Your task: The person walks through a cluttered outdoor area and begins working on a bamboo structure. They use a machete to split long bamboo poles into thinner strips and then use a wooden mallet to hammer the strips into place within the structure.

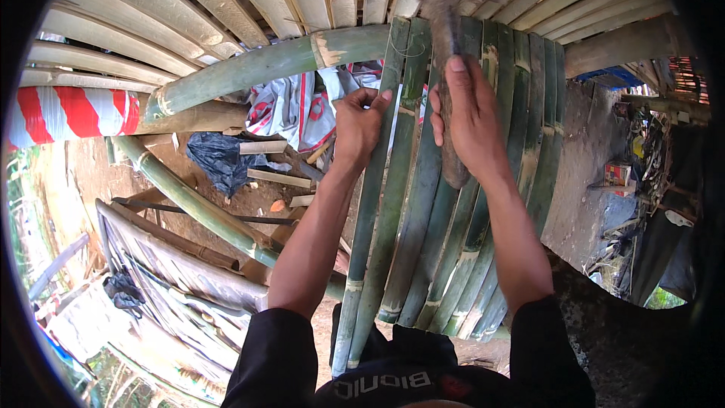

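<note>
Green split-bamboo slats (400,174) lie side by side in front of me, their far ends over a thick bamboo crosspiece (264,68). My left hand (359,127) is closed at the edge of the leftmost bamboo slat (370,215), thumb on its face and the other fingers curled. Whether something small is also pinched there, I cannot make out. In my right hand (472,117) is a hammer (449,38), gripped by its thick brown handle. Its blurred head is raised above the slats' far ends, and the handle's butt points back toward me.
Pale bamboo strips (174,19) fan out beyond the crosspiece. A red-and-white wrapped pole (72,115) is at the left. Below lie a white-and-red plastic sheet (291,113), a black plastic bag (223,162) and wood scraps. A bamboo pole (204,208) slants across the left side.
</note>
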`<state>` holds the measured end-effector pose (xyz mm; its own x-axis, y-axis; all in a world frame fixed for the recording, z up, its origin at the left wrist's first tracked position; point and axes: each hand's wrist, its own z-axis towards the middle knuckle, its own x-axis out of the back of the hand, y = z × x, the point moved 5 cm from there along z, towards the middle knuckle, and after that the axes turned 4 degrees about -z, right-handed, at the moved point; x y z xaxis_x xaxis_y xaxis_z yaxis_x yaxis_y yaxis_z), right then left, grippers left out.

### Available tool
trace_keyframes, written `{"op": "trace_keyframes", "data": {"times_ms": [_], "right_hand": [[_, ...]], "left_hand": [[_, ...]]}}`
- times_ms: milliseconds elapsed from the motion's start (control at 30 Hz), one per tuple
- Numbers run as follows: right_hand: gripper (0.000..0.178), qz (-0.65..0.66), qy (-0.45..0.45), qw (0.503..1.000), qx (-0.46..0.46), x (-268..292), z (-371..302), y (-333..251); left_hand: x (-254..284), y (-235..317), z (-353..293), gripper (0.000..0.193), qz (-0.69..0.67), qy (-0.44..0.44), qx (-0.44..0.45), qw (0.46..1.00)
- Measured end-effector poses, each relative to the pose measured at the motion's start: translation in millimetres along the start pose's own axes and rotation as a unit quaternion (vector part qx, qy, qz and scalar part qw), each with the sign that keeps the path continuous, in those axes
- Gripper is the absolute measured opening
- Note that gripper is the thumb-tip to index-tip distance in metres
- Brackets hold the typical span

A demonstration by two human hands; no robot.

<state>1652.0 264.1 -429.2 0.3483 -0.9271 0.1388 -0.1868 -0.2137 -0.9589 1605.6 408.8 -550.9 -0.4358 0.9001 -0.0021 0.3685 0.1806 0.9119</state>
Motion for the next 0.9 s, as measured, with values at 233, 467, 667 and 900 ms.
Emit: {"op": "trace_keyframes", "data": {"times_ms": [233,467,667,900], "right_hand": [[0.043,-0.007,-0.036,0.991,-0.129,-2.4,9.2,36.4],[0.044,-0.025,0.054,0.998,-0.003,-11.1,12.0,38.7],[0.045,0.051,0.049,0.997,-0.017,-12.2,2.1,14.5],[0.044,-0.002,0.005,0.992,-0.123,-11.9,13.3,40.1]], "left_hand": [[-0.2,-4.6,-2.8,0.021,-0.02,0.011,0.002,1.0],[-5.5,-2.4,-2.6,0.024,-0.025,0.025,0.007,0.999],[2.7,-7.9,2.2,0.022,-0.012,0.036,-0.002,0.999],[-1.1,-11.6,3.7,0.018,-0.064,0.03,0.009,0.997]]}}
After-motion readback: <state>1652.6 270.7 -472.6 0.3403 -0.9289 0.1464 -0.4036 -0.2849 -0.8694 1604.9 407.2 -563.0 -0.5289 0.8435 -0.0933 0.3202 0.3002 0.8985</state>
